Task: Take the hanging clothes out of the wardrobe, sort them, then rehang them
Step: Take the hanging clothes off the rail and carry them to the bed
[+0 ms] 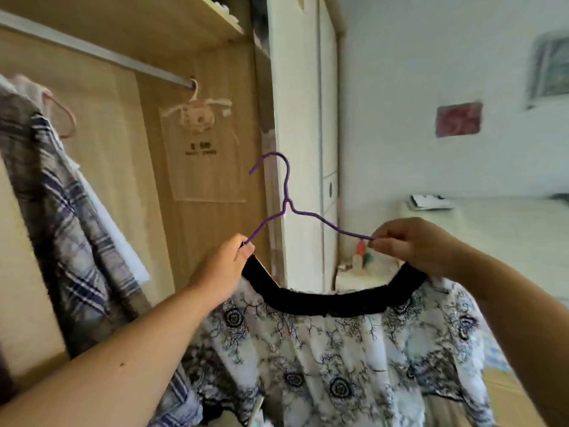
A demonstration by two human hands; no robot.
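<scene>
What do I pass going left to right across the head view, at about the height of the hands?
plaid shirt hanging in the wardrobe → left hand → purple hanger held between both hands → right hand

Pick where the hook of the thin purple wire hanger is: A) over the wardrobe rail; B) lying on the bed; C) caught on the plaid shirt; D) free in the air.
D: the hook of the thin purple wire hanger stands in open air below the metal wardrobe rail, with the left hand and right hand holding its shoulder ends.
</scene>
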